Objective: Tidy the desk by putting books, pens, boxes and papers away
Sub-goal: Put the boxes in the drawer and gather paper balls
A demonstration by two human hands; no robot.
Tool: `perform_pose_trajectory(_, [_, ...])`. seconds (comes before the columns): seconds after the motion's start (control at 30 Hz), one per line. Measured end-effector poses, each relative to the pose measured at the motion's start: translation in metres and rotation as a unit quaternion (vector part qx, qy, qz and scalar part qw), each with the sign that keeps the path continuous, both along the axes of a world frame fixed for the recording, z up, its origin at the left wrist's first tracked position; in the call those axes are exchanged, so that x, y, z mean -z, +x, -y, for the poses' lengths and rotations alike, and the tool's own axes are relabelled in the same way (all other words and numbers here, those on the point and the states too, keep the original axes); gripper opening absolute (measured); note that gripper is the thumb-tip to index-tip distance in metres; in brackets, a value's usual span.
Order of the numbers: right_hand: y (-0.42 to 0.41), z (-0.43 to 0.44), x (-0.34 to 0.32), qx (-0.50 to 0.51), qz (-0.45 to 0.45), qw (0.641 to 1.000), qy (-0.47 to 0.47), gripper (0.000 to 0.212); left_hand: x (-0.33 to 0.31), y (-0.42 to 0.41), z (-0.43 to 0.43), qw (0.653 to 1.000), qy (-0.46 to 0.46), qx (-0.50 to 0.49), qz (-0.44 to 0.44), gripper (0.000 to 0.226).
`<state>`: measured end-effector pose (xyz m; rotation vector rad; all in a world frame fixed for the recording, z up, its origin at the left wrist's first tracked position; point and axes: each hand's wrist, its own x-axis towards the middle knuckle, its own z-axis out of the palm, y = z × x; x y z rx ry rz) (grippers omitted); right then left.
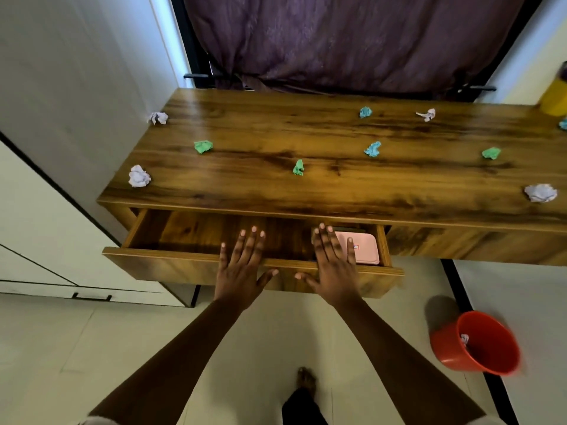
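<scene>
The desk [245, 188] has one drawer [159, 266] pulled out below its front edge. Both hands are flat, with fingers straight and spread, and neither has hold of anything. The left hand [241, 265] lies across the top edge of the drawer front, fingertips over the drawer's interior. The right hand [333, 265] lies on the same edge just beside it, fingers reaching over a pink box [366, 250] that sits at the right end of the drawer; whether they touch the box cannot be told.

Crumpled papers lie well apart on the desk top:
- a white paper ball [139, 176] near the front left corner
- a green paper ball [203, 146] behind it
- a blue paper ball [372, 149] right of centre
- several more toward the back and right

A red bucket [445, 345] stands on the floor to the right of the drawer, with a paper scrap [464, 338] inside
</scene>
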<state>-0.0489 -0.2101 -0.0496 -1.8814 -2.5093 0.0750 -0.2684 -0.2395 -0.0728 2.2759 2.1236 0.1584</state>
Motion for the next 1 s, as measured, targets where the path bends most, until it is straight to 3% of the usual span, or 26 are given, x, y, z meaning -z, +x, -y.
perform_pose_trajectory(0.27, [-0.002, -0.081, -0.001, -0.013, 0.030, 0.998, 0.046, 0.104, -0.014, -0.013, -0.092, 0.999, 0.034, 0.024, -0.019, 0.087])
perform_pose_trajectory(0.43, [-0.010, -0.113, 0.005, -0.036, 0.042, 0.995, 0.077, 0.101, -0.020, -0.037, -0.142, 0.996, -0.005, 0.075, -0.057, 0.099])
perform_pose_trajectory(0.77, [-0.011, -0.125, 0.013, -0.055, 0.043, 0.991, 0.115, 0.097, -0.001, -0.037, -0.145, 0.994, 0.075, 0.077, -0.035, 0.083])
perform_pose_trajectory(1.0, [-0.017, -0.119, -0.001, -0.030, 0.023, 0.997, 0.064, 0.099, -0.019, -0.031, -0.140, 0.998, 0.000, 0.053, 0.019, 0.081])
